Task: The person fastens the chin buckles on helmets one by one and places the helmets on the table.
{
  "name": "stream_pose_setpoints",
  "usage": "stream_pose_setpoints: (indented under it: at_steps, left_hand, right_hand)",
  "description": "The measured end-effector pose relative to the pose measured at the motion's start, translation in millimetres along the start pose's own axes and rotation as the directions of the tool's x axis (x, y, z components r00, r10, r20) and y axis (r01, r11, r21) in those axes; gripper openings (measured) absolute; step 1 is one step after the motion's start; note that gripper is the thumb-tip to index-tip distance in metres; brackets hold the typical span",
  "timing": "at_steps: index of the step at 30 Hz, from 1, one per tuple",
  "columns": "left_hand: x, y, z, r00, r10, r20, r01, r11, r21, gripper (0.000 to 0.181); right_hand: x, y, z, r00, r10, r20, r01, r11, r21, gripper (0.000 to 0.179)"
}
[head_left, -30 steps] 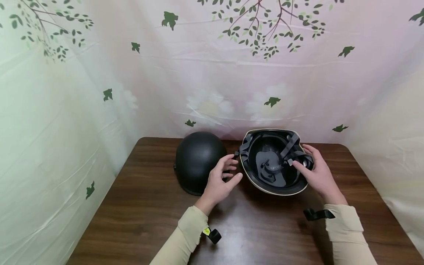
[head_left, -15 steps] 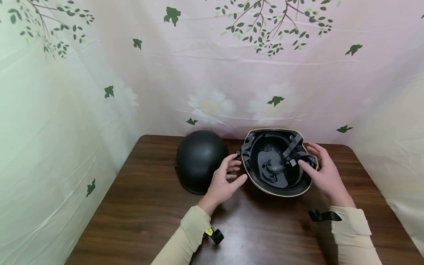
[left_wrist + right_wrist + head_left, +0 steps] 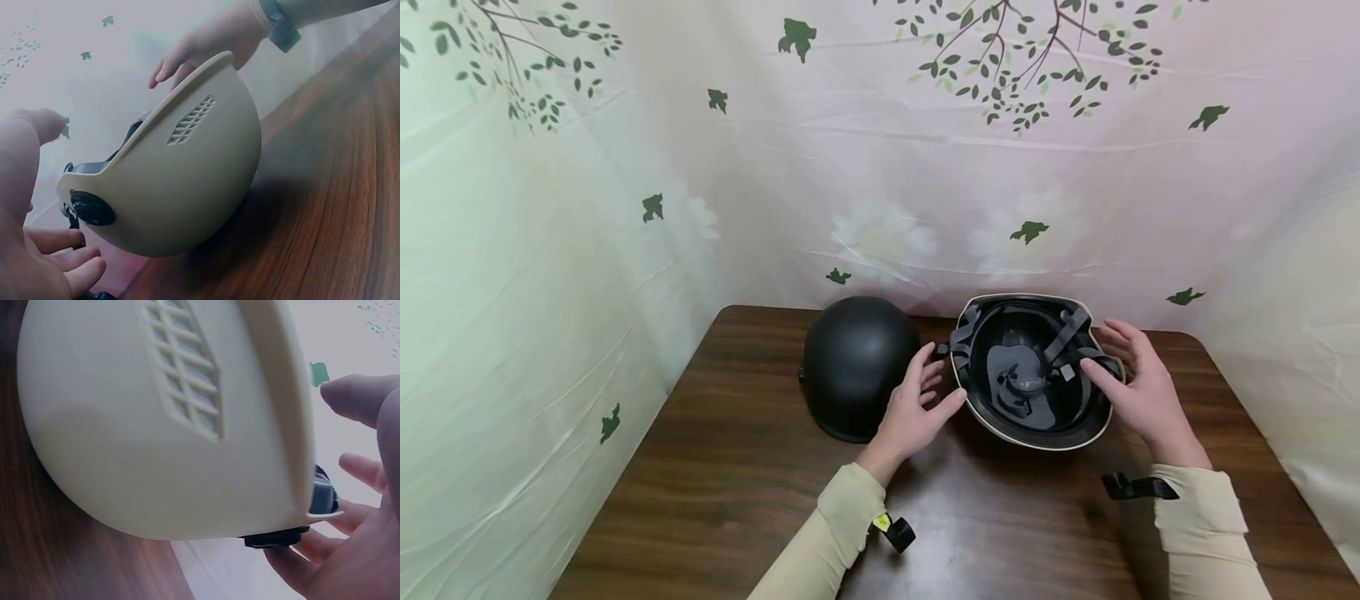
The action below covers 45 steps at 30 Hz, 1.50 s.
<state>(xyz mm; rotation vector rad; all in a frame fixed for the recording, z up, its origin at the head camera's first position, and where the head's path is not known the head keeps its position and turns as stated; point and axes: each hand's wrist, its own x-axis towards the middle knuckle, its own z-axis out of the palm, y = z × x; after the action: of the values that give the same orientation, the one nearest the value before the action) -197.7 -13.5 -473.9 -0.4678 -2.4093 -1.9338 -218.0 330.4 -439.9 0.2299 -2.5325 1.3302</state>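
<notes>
A cream helmet with a black inside lies upside down on the table, tilted, its grey straps loose over the opening. At its left rim is my left hand, fingers spread and loosely bent. In the left wrist view those fingers are close by a black round knob and a strap end; whether they touch cannot be told. On the other side my right hand is spread around the right rim, thumb apart from the shell in the right wrist view, fingers near another black knob.
A matte black helmet sits dome up on the brown wooden table, just left of the cream one. Behind the table hangs a pale curtain printed with leaves and birds.
In the head view both hands and both helmets have shifted slightly right, as has the background. The left thumb has come closer to the cream helmet's rim; the right thumb has drawn back toward the rim.
</notes>
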Motion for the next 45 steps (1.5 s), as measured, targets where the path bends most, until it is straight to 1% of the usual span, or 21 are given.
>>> stream_pose_setpoints:
  at_steps: [4, 12, 17, 19, 21, 24, 27, 30, 32, 34, 37, 38, 39, 40, 41, 43, 44, 45]
  left_hand:
    - [3.8, 0.9, 5.5, 0.999, -0.039, -0.005, 0.039, 0.999, -0.028, 0.082]
    - [13.9, 0.0, 17.1, 0.994, -0.104, -0.028, 0.102, 0.993, -0.065, 0.080]
    - [22.5, -3.9, 24.3, 0.983, -0.182, -0.038, 0.178, 0.981, -0.083, 0.078]
    - [24.7, -4.7, 26.2, 0.979, -0.199, -0.052, 0.194, 0.977, -0.085, 0.078]
    - [26.3, -5.4, 27.7, 0.978, -0.196, -0.068, 0.189, 0.977, -0.095, 0.078]
    - [27.5, -4.6, 29.0, 0.982, -0.164, -0.098, 0.154, 0.982, -0.105, 0.077]
    - [28.9, -3.2, 30.1, 0.987, -0.109, -0.122, 0.096, 0.990, -0.106, 0.075]
    - [30.6, 0.5, 30.1, 0.989, -0.043, -0.142, 0.031, 0.996, -0.085, 0.074]
    - [30.9, 2.8, 28.3, 0.988, 0.003, -0.154, -0.012, 0.998, -0.058, 0.073]
    - [31.9, 5.6, 26.3, 0.985, 0.054, -0.165, -0.060, 0.998, -0.030, 0.072]
    - [34.2, 10.8, 23.2, 0.975, 0.130, -0.181, -0.132, 0.991, 0.001, 0.069]
    - [34.9, 12.6, 22.3, 0.971, 0.154, -0.185, -0.155, 0.988, 0.011, 0.068]
    - [35.7, 14.3, 21.3, 0.966, 0.176, -0.189, -0.176, 0.984, 0.020, 0.068]
    - [36.4, 16.2, 20.5, 0.962, 0.195, -0.192, -0.193, 0.981, 0.030, 0.067]
    - [37.1, 17.8, 19.6, 0.958, 0.212, -0.194, -0.208, 0.977, 0.039, 0.066]
    - [38.5, 20.9, 18.3, 0.951, 0.240, -0.196, -0.233, 0.971, 0.058, 0.065]
    - [39.0, 22.4, 17.9, 0.948, 0.250, -0.197, -0.243, 0.968, 0.063, 0.064]
    - [39.7, 23.6, 17.3, 0.946, 0.259, -0.196, -0.251, 0.966, 0.065, 0.062]
  right_hand:
    - [0.1, -4.8, -3.7, 1.000, -0.012, -0.012, 0.012, 1.000, -0.002, 0.072]
    - [-1.1, -11.2, -4.6, 1.000, -0.025, 0.005, 0.025, 1.000, 0.001, 0.072]
    - [-4.9, -10.0, -2.8, 0.999, -0.048, -0.002, 0.048, 0.999, -0.009, 0.071]
    - [-6.6, -10.7, -2.2, 0.998, -0.062, -0.005, 0.062, 0.998, -0.028, 0.070]
    - [-8.1, -12.4, -1.6, 0.997, -0.076, -0.009, 0.075, 0.995, -0.061, 0.069]
    - [-9.5, -15.8, -1.5, 0.995, -0.098, -0.023, 0.095, 0.990, -0.105, 0.067]
    - [-9.7, -19.8, -1.8, 0.990, -0.129, -0.051, 0.122, 0.983, -0.136, 0.064]
    - [-8.0, -25.3, -2.0, 0.979, -0.184, -0.087, 0.169, 0.974, -0.154, 0.060]
    - [-5.8, -29.7, -0.3, 0.967, -0.230, -0.106, 0.210, 0.962, -0.174, 0.058]
    - [-3.1, -34.4, 1.4, 0.951, -0.284, -0.122, 0.259, 0.947, -0.189, 0.056]
    - [0.6, -41.8, 4.3, 0.924, -0.358, -0.133, 0.328, 0.923, -0.204, 0.055]
    - [1.6, -44.2, 5.5, 0.919, -0.373, -0.129, 0.344, 0.917, -0.202, 0.055]
    - [2.4, -46.4, 6.8, 0.917, -0.380, -0.122, 0.353, 0.915, -0.193, 0.054]
    - [3.2, -48.7, 8.2, 0.920, -0.376, -0.106, 0.355, 0.918, -0.179, 0.052]
    - [3.9, -50.7, 9.7, 0.929, -0.362, -0.079, 0.347, 0.924, -0.163, 0.050]
    - [5.9, -54.1, 13.1, 0.949, -0.316, 0.011, 0.315, 0.940, -0.130, 0.043]
    - [7.4, -55.3, 15.4, 0.956, -0.286, 0.064, 0.292, 0.950, -0.111, 0.039]
    - [9.3, -55.7, 18.3, 0.959, -0.261, 0.113, 0.273, 0.956, -0.104, 0.036]
